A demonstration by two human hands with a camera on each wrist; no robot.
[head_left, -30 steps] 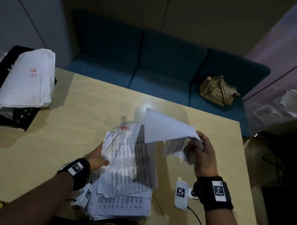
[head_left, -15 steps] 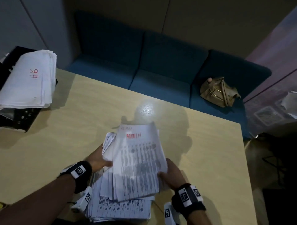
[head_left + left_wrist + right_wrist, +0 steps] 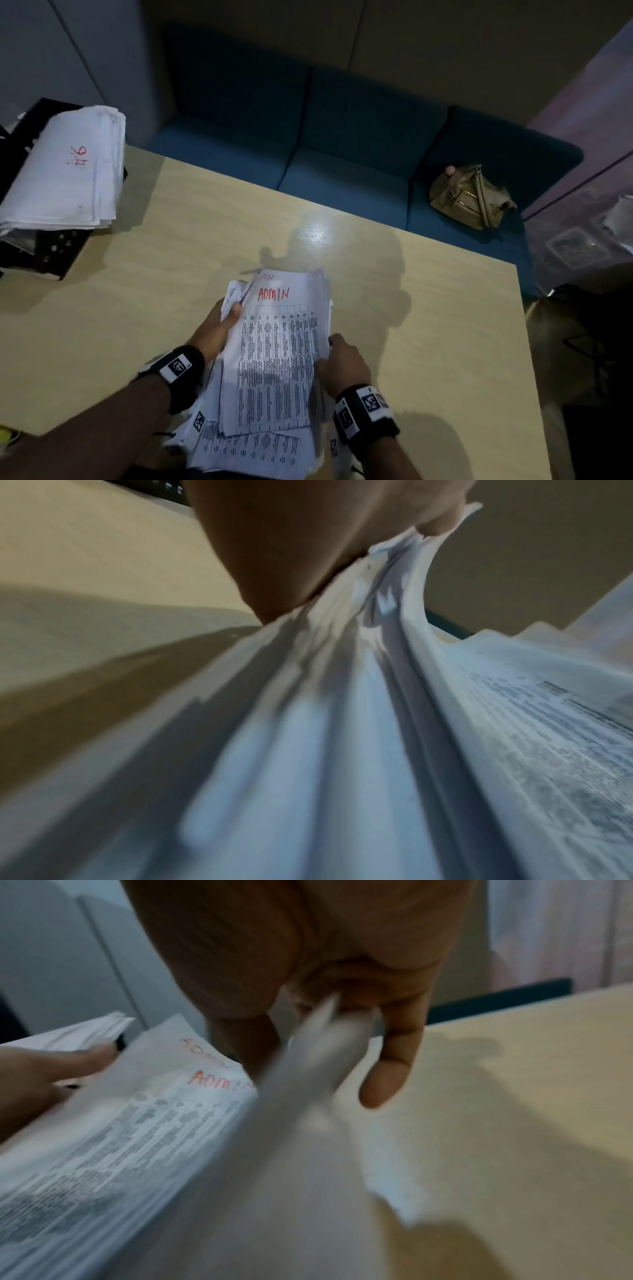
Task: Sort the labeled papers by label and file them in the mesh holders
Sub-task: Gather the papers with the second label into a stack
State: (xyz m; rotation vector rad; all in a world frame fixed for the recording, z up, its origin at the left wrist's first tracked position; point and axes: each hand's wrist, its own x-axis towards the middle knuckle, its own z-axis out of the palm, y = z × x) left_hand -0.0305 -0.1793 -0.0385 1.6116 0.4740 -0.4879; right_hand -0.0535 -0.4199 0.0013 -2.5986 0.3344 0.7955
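A loose stack of printed papers (image 3: 274,359) lies on the wooden table (image 3: 137,308) near its front edge; the top sheet bears a red "ADMIN" label (image 3: 273,294). My left hand (image 3: 219,329) grips the stack's left edge, thumb on top, seen close in the left wrist view (image 3: 308,547) against the paper edges (image 3: 342,723). My right hand (image 3: 339,363) pinches the stack's right edge; the right wrist view shows its fingers (image 3: 387,1069) curled round blurred sheets (image 3: 301,1083). At far left a black mesh holder (image 3: 51,250) carries a paper pile (image 3: 68,171) with red writing.
A blue sofa (image 3: 342,154) runs behind the table, with a tan handbag (image 3: 469,197) on its right seat. The table's right edge (image 3: 527,342) drops to a dark floor. Bare tabletop lies between the stack and the holder.
My right hand laid the lifted sheet onto the stack, ADMIN label up, then slid to the stack's right edge. The left hand stays on the left edge.
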